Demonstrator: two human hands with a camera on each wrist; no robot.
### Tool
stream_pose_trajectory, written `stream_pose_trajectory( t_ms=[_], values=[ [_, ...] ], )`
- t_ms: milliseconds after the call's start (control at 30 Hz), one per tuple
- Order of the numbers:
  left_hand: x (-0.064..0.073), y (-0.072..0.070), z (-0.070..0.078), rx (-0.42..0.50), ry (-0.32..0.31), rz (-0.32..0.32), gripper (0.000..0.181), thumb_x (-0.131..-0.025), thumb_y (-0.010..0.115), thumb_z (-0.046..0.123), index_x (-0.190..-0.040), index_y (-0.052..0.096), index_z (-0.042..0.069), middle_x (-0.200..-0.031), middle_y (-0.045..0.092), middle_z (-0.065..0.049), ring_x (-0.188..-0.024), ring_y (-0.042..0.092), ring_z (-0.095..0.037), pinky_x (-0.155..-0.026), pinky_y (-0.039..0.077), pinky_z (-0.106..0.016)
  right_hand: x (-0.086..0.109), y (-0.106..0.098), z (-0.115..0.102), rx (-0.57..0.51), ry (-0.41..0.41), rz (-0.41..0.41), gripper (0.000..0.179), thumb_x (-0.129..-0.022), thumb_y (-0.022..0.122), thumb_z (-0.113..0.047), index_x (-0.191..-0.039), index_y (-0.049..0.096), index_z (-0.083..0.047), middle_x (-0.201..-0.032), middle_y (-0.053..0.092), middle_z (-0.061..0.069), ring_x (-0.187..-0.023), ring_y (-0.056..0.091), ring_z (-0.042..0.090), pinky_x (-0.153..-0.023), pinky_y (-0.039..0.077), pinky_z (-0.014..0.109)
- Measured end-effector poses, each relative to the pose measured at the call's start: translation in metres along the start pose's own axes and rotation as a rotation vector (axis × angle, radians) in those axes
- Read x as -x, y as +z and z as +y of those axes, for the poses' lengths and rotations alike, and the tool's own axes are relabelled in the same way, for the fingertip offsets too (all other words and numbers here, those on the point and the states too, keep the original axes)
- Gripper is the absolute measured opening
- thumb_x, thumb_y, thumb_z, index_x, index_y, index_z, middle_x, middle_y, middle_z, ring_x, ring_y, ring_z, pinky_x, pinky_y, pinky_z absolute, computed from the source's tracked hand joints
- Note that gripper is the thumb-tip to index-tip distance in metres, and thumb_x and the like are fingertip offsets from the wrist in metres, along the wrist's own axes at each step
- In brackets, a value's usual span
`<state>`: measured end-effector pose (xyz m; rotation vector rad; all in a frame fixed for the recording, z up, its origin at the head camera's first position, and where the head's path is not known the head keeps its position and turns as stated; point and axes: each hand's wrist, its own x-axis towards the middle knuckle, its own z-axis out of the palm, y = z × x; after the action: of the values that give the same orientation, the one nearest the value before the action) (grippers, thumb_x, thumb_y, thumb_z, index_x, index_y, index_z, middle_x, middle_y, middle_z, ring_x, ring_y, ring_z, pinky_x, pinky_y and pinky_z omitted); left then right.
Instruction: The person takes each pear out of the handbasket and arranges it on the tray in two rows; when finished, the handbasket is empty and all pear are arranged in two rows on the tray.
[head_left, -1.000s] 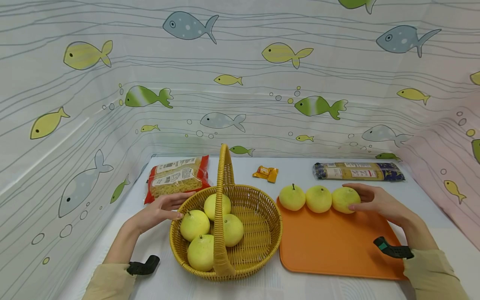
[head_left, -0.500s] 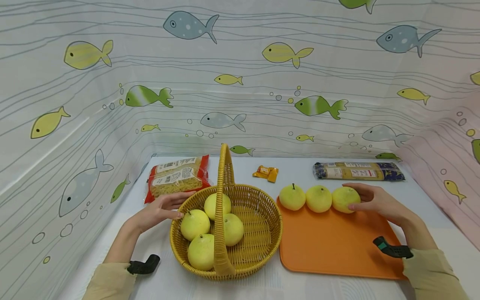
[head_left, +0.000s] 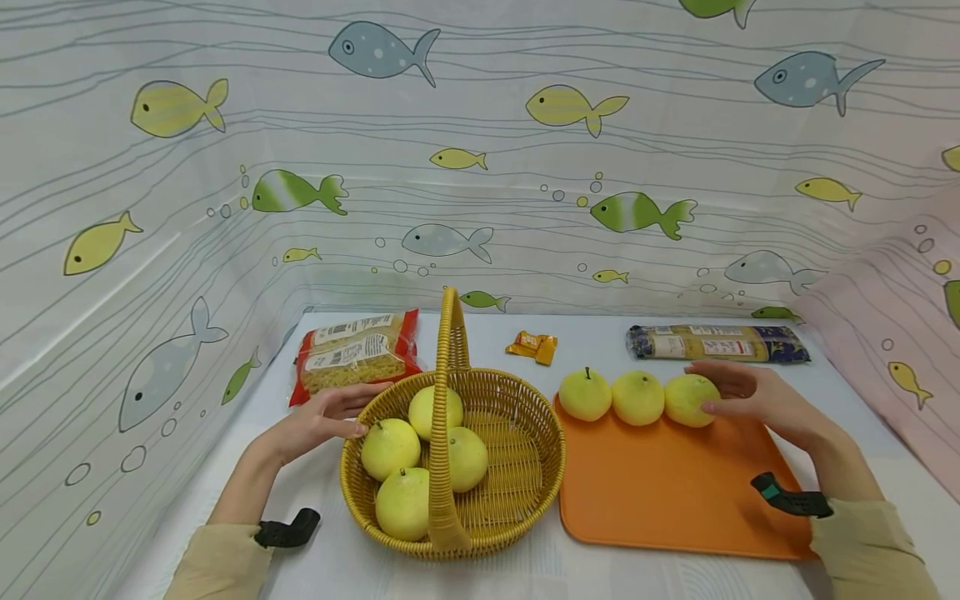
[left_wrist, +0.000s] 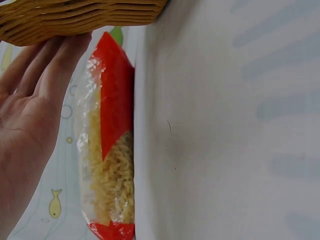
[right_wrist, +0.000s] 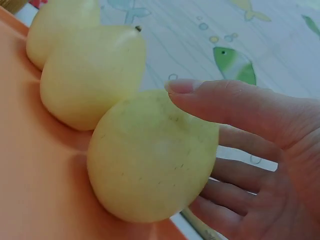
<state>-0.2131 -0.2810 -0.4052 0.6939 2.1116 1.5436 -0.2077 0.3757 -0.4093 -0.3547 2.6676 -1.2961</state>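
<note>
Several pale yellow round pears (head_left: 390,450) lie in a wicker basket (head_left: 525,517) with a tall handle. Fingers extended, my left hand (head_left: 322,421) touches the basket's left side; in the left wrist view, the fingertips meet the underside of its woven rim (left_wrist: 85,15). Three more pears stand in a row along the far edge of an orange tray (head_left: 675,492). My right hand (head_left: 757,404) is around the right side of the rightmost pear (right_wrist: 155,160), loosely spread, thumb over its top and fingers behind. Space shows between palm and pear in the right wrist view.
A red-ended bag of pasta (head_left: 356,358) lies behind the basket on the left. Small orange wrapped packets (head_left: 532,346) lie at the back middle, and a long dark-ended noodle pack (head_left: 716,343) at the back right. Fish-patterned curtains enclose the table.
My right hand has shifted slightly right, and its thumb has lifted a little from the rightmost pear. That pear, the basket and my left hand have stayed put.
</note>
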Motion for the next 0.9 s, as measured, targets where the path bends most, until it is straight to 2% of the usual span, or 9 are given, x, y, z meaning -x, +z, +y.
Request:
stream_pose_trajectory(
  t_ms=[100,400,567,700,900],
  values=[
    [0.000,0.000,0.000,0.006,0.001,-0.007,0.062,-0.095,0.061,0.007,-0.152,0.038,0.001,-0.154,0.040,-0.025,-0.130,0.052,-0.001,-0.101,0.045,-0.020,0.002,-0.004,-0.006,-0.013,-0.019,0.025,0.061,-0.094,0.071,-0.028,-0.148,0.048,-0.014,-0.147,0.053,0.011,-0.118,0.050,-0.016,-0.090,0.044,0.009],
    [0.000,0.000,0.001,0.006,-0.011,-0.001,0.063,-0.095,0.061,0.007,-0.153,0.037,0.000,-0.155,0.038,-0.026,-0.129,0.051,0.001,-0.101,0.045,-0.020,0.009,-0.005,-0.031,-0.078,-0.061,0.155,0.062,-0.093,0.072,-0.021,-0.150,0.046,-0.016,-0.144,0.056,-0.004,-0.120,0.049,-0.017,-0.089,0.044,0.006],
    [0.000,0.001,0.001,0.002,-0.012,0.003,0.062,-0.095,0.061,0.008,-0.152,0.038,0.001,-0.154,0.039,-0.026,-0.129,0.052,0.001,-0.101,0.044,-0.019,0.011,-0.005,-0.046,-0.083,-0.085,0.177,0.063,-0.093,0.072,-0.020,-0.150,0.045,-0.012,-0.141,0.058,-0.008,-0.121,0.052,-0.013,-0.088,0.045,0.007],
    [0.000,0.001,0.002,-0.001,-0.009,0.005,0.063,-0.095,0.061,0.007,-0.152,0.038,0.000,-0.154,0.039,-0.027,-0.128,0.052,0.001,-0.100,0.045,-0.019,0.011,-0.002,-0.057,-0.104,-0.077,0.203,0.063,-0.092,0.073,-0.020,-0.149,0.046,-0.011,-0.134,0.060,-0.019,-0.119,0.055,-0.012,-0.088,0.046,0.007],
    [0.000,0.000,0.002,-0.004,-0.007,-0.001,0.063,-0.095,0.061,0.008,-0.152,0.037,0.001,-0.154,0.038,-0.026,-0.129,0.052,0.001,-0.101,0.045,-0.019,0.009,0.006,-0.071,-0.131,-0.106,0.194,0.061,-0.093,0.072,-0.017,-0.148,0.047,-0.010,-0.136,0.060,-0.013,-0.116,0.055,-0.013,-0.089,0.047,0.009]
  ],
)
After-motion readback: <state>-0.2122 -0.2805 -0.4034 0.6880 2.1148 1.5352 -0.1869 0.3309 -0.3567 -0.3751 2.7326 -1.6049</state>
